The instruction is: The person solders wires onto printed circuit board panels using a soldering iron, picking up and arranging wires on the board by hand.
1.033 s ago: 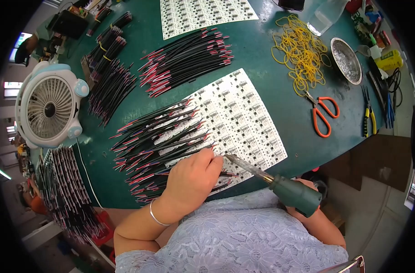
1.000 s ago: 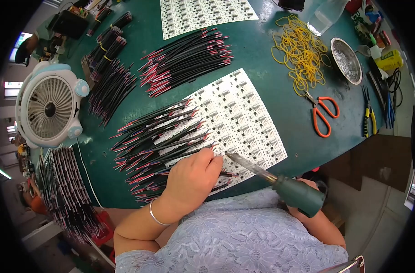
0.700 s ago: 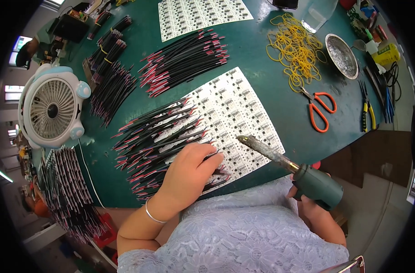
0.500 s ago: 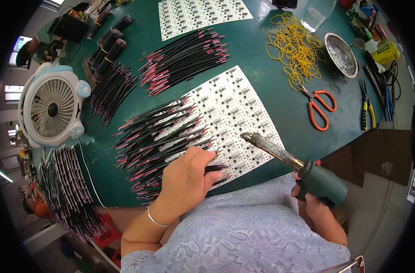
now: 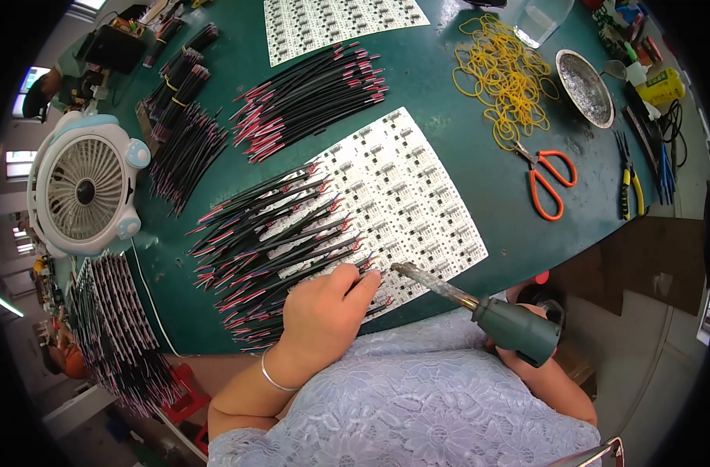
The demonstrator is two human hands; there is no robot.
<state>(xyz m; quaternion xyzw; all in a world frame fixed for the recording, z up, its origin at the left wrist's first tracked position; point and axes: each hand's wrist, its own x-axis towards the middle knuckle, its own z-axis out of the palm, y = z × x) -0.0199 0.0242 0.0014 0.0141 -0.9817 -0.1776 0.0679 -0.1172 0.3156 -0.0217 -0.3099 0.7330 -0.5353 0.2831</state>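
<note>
My left hand (image 5: 321,313) lies over the near rows of a white circuit board sheet (image 5: 417,194), thumb and forefinger pinched on a black-sleeved wire whose end mostly hides under the fingers. Several such wires (image 5: 277,226) with red and pale ends stand in rows on the sheet's left half. In my right hand (image 5: 518,359) is a soldering iron with a dark green handle (image 5: 514,331). Its tip (image 5: 400,268) points left, just beside my left fingertips; whether it touches the board I cannot tell.
Beyond the sheet lie a pile of loose wires (image 5: 308,97) and another board sheet (image 5: 339,27). To the right are yellow rubber bands (image 5: 501,74), orange-handled cutters (image 5: 553,183), a metal bowl (image 5: 585,87) and pliers (image 5: 629,183). A white fan (image 5: 85,187) stands left, near bundled wires (image 5: 188,152).
The soldering iron has moved left and down, bringing its tip close to my left fingers. My left thumb and forefinger, apart before, have come together on a wire.
</note>
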